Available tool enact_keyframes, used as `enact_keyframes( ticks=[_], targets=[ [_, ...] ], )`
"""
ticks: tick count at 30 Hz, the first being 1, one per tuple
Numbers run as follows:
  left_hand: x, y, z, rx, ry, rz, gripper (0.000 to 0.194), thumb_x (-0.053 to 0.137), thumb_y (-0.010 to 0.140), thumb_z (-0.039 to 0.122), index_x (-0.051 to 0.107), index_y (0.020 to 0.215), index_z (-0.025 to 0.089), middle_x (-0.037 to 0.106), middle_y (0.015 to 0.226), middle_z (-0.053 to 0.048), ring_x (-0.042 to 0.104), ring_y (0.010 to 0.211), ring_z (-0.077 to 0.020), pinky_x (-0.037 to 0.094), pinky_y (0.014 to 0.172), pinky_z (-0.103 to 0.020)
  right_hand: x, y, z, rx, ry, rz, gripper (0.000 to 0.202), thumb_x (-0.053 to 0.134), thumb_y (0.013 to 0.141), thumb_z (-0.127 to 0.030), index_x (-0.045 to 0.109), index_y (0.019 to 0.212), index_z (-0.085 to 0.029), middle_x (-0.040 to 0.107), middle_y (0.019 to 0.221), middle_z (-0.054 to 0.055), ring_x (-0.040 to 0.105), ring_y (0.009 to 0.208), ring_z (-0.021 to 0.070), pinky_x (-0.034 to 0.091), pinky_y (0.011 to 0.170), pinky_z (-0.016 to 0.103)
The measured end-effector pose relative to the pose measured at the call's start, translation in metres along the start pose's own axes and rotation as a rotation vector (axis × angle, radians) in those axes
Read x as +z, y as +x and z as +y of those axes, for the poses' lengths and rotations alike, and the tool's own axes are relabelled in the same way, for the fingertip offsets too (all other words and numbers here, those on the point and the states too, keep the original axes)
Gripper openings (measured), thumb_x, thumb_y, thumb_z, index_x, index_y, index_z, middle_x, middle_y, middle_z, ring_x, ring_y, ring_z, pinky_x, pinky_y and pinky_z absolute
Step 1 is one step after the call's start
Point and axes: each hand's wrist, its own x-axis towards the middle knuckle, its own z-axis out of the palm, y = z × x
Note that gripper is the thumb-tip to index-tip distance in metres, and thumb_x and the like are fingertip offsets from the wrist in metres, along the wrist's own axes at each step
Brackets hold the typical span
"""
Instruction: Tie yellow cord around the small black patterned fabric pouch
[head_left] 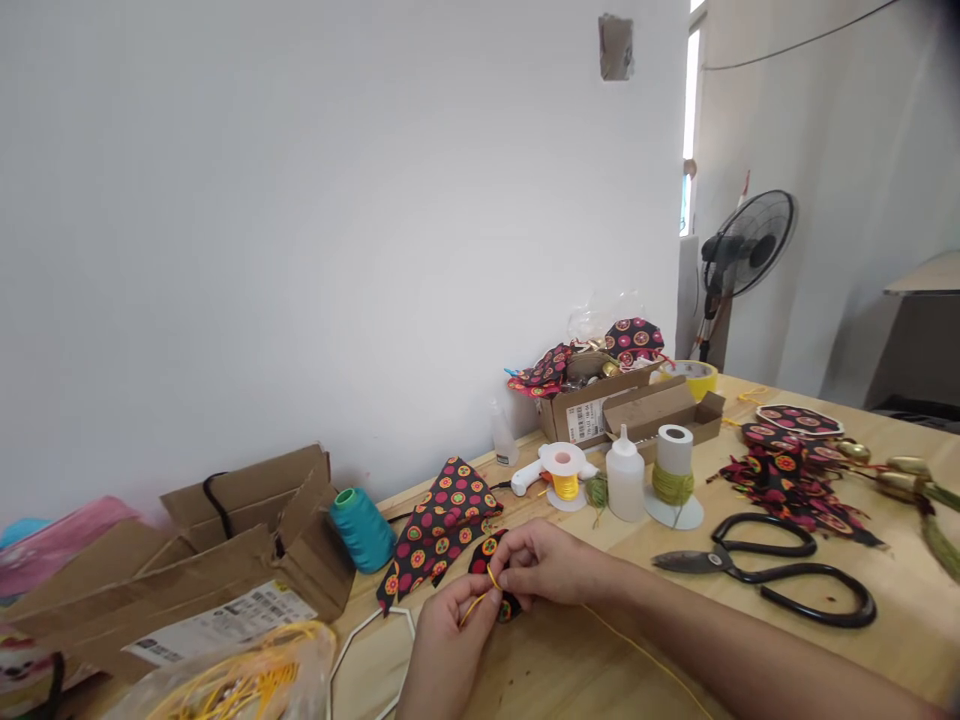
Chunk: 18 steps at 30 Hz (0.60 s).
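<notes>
My left hand [454, 640] and my right hand [551, 568] meet low in the middle of the head view, fingertips pinched on a thin yellow cord [643, 650]. A small loop of it stands up between the fingers, and its long end trails under my right forearm to the bottom edge. Just behind the fingers is a small dark patterned fabric piece [489, 550], partly covered by my right hand. Beyond it lies a larger patterned cloth [450, 515]. A white octagonal frame [367, 625] lies left of my left hand.
Black-handled scissors [750, 570] lie at the right, near patterned fabric pieces [795, 475]. Behind stand a glue bottle [625, 478], a green thread spool [673, 480] and a glue gun [529, 476]. A teal spool [363, 530] and a cardboard box [307, 560] are at the left.
</notes>
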Motion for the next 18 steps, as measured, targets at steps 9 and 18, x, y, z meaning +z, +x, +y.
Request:
enact_keyframes(
  ticks=[9, 18],
  targets=[
    [0.001, -0.002, 0.000, 0.004, 0.014, 0.050, 0.021, 0.056, 0.068, 0.028, 0.067, 0.076, 0.013, 0.067, 0.067, -0.005, 0.057, 0.063, -0.0172, 0.041, 0.058, -0.022, -0.004, -0.002, 0.003, -0.024, -0.199, 0.042, 0.016, 0.052, 0.070, -0.020, 0.053, 0.085, -0.014, 0.044, 0.047, -0.008, 0.041, 0.039, 0.0050, 0.031, 0.037, 0.014],
    [0.004, -0.005, 0.004, -0.003, 0.066, 0.109, 0.020, 0.058, 0.067, 0.029, 0.067, 0.073, 0.013, 0.067, 0.068, -0.004, 0.058, 0.063, -0.0160, 0.041, 0.058, -0.021, -0.009, -0.012, -0.006, -0.127, -0.589, 0.051, 0.016, 0.048, 0.070, -0.017, 0.050, 0.055, -0.014, 0.038, 0.047, -0.006, 0.031, 0.045, 0.0047, 0.018, 0.043, 0.018]
  ],
)
